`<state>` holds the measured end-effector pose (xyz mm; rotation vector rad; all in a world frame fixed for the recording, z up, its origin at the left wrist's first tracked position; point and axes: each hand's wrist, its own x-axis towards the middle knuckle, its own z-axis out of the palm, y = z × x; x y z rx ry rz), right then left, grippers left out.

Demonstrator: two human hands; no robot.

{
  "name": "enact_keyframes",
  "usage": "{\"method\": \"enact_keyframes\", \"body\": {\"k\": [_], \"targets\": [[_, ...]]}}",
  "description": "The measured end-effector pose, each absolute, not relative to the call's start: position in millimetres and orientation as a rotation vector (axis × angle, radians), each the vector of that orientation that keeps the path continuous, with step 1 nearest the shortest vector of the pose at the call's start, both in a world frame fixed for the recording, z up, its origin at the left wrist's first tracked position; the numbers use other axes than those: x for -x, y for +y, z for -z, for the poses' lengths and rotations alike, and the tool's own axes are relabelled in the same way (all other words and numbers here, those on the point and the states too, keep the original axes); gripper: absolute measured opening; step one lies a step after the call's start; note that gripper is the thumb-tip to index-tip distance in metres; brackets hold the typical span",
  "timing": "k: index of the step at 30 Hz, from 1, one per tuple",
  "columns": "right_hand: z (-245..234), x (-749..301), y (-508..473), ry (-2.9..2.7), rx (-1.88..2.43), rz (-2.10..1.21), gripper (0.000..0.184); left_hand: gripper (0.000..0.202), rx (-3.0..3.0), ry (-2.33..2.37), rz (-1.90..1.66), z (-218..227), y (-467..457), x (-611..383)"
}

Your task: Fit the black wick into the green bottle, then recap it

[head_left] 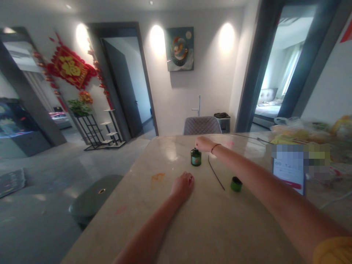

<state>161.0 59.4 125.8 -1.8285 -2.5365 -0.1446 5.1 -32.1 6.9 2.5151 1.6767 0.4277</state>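
Note:
A small dark green jar (196, 160) with a picture label stands upright on the marble-look table (209, 223). Just above its neck, the fingers of my right hand (204, 144) are closed in a pinch. What they grip is too small to make out. Nearer to me, my left hand (183, 184) rests on the tabletop with its fingers curled shut, apart from the jar. A thin dark stick (216, 173) lies to the right of the jar. Beside my right forearm sits a short green round cap (235, 184), its dark hollow side up.
On the right stand a phone (288, 172) with a lit screen, partly blurred, and a heap of plastic bags (299, 130). A black cable (247, 136) runs along the far edge. Beyond is a grey chair (202, 125); a green stool (95, 198) stands left.

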Motion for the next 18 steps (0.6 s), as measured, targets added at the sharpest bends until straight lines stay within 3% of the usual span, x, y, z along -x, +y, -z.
{"method": "enact_keyframes", "body": {"k": [11,18], "targets": [[-127.1,-146.8,80.9,-2.573,1.862,0.166,0.032,0.022,-2.458,1.631,-0.425,-10.4,-34.3,-3.7],[-127.4,-143.8,78.0,-2.658,1.835,0.141,0.025,0.021,-2.49,1.617,-0.478,-5.9,-32.3,-3.3]]}}
